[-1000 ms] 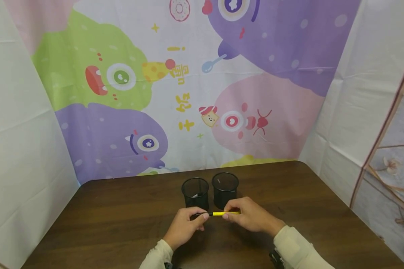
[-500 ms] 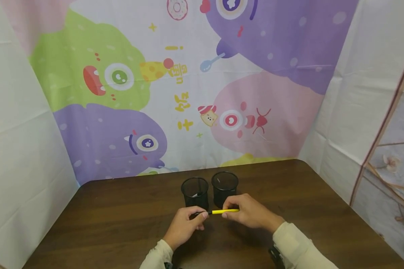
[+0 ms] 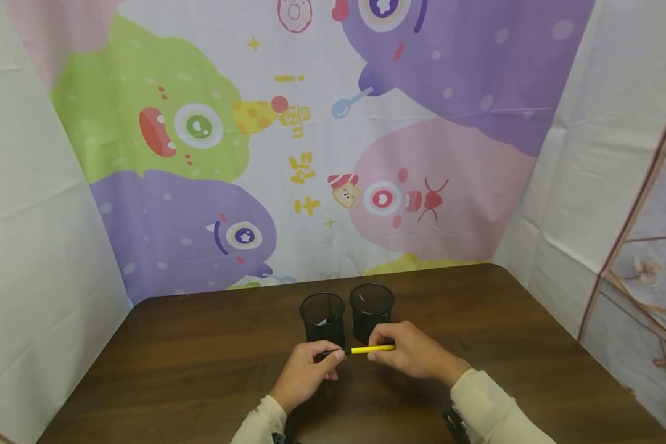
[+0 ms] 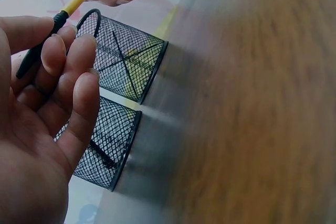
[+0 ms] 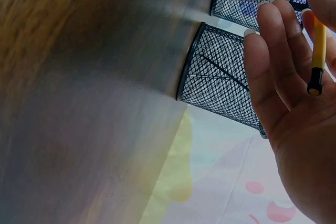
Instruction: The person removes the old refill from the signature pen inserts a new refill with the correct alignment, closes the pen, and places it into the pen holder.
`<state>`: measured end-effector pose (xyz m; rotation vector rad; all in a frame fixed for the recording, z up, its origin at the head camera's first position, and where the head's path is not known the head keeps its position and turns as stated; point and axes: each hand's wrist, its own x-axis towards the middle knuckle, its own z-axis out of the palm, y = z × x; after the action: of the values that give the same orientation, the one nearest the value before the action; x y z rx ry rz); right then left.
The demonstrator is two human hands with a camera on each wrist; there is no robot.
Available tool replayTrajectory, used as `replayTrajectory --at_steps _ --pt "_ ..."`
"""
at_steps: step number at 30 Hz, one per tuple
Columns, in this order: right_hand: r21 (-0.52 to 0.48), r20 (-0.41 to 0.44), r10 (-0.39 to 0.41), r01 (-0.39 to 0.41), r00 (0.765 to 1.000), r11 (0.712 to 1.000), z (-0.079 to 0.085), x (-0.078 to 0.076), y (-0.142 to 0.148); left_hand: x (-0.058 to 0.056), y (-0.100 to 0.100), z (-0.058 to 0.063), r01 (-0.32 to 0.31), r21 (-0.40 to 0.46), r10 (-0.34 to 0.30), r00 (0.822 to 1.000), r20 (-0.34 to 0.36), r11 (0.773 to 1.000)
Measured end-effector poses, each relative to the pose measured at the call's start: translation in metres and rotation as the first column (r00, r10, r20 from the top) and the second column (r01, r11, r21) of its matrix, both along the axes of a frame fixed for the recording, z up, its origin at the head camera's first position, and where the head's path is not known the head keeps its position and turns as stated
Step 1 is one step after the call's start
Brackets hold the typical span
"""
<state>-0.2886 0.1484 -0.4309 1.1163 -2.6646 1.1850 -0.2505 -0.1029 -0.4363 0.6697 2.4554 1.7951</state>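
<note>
A pen with a yellow barrel and a black tapered end (image 3: 373,349) is held level between both hands, in front of two mesh pen holders. My left hand (image 3: 305,370) pinches the black end between thumb and fingers; in the left wrist view the tapered black part (image 4: 39,51) crosses its fingers. On the yellow barrel, my right hand (image 3: 413,351) has a thumb-and-finger pinch. The right wrist view shows the barrel's black-tipped rear end (image 5: 315,82) sticking out past that hand's thumb.
Behind the hands stand the left black mesh pen holder (image 3: 323,317), with a few items inside, and the right mesh pen holder (image 3: 372,305), with thin items visible through its mesh. Both rest on a dark wooden table (image 3: 200,357). A cartoon-printed cloth (image 3: 311,246) hangs behind.
The right hand and the yellow end of the pen have risen very slightly. Both hands keep their hold on the pen.
</note>
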Motion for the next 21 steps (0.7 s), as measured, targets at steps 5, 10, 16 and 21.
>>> replayTrajectory --at_steps 5,10,16,21 --pt "0.013 0.015 -0.008 0.008 1.000 1.000 -0.0009 0.0004 0.0000 -0.0001 0.0006 -0.0004 0.002 0.002 -0.002 1.000 0.001 1.000" --pt "0.055 0.068 -0.025 0.022 0.997 0.998 -0.0027 -0.0001 -0.0001 0.0004 0.0009 0.0000 0.003 0.011 -0.003 1.000 0.014 1.000" --pt "0.061 0.114 -0.031 0.024 0.993 0.998 -0.0030 -0.0002 -0.0006 0.0015 0.0012 0.0005 0.003 0.018 -0.003 1.000 0.010 1.000" --pt "0.016 0.132 0.003 -0.005 0.991 1.000 -0.0027 0.0002 0.0004 0.0019 0.0013 0.0004 0.003 0.021 -0.003 1.000 0.005 1.000"
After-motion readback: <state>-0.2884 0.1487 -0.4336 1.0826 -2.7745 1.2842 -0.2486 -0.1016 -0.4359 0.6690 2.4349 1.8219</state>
